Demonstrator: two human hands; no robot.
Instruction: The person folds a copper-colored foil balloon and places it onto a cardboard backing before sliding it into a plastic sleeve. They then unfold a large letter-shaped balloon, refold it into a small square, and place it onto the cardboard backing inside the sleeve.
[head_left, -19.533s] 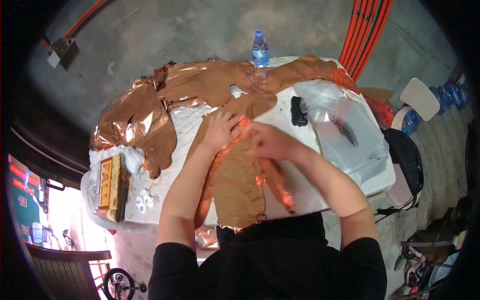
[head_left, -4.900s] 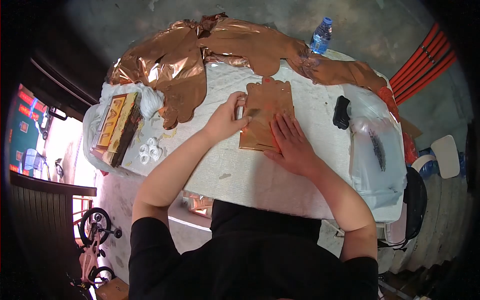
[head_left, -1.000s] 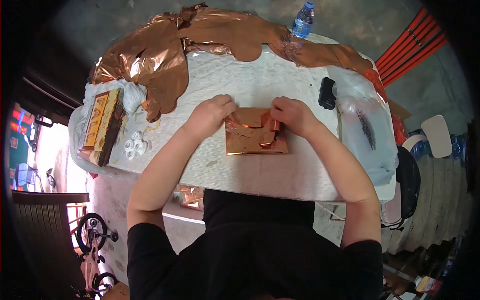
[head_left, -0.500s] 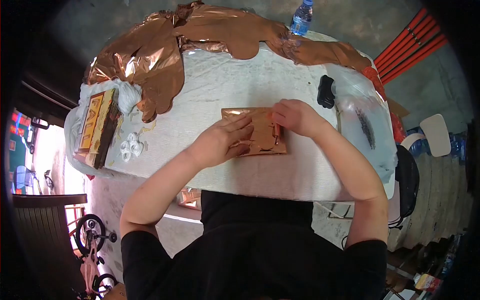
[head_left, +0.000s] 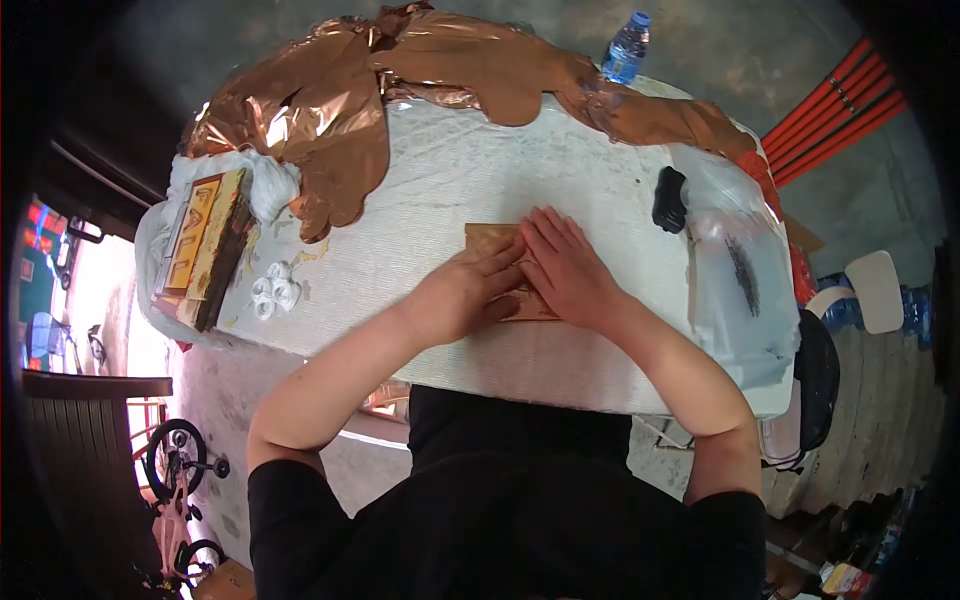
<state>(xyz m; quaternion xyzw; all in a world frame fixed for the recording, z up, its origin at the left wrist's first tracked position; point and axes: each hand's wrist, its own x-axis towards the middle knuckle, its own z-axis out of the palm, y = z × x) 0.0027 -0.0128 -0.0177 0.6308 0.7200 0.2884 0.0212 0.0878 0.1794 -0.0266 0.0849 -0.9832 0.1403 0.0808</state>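
Note:
A flat, folded piece of copper-coloured foil (head_left: 488, 236) lies on the white-covered table in front of me, mostly covered by my hands. My left hand (head_left: 462, 294) rests on its left part, fingers extended and thumb apart. Lying flat over the right part is my right hand (head_left: 572, 268), fingers stretched out and pointing away from me. The fingertips of the left hand meet the right hand near the middle of the foil. What lies beneath the palms is hidden.
Large crumpled copper foil (head_left: 480, 65) spreads along the far edge, beside a water bottle (head_left: 627, 50). At left stand a box (head_left: 200, 245) and white ribbon rolls (head_left: 275, 290). A black object (head_left: 669, 199) and clear plastic bag (head_left: 735, 290) lie at right.
My right hand has gone from pinching the foil's right edge to lying flat over it, further left. The raised fold at that edge is now covered. The camera view has shifted slightly.

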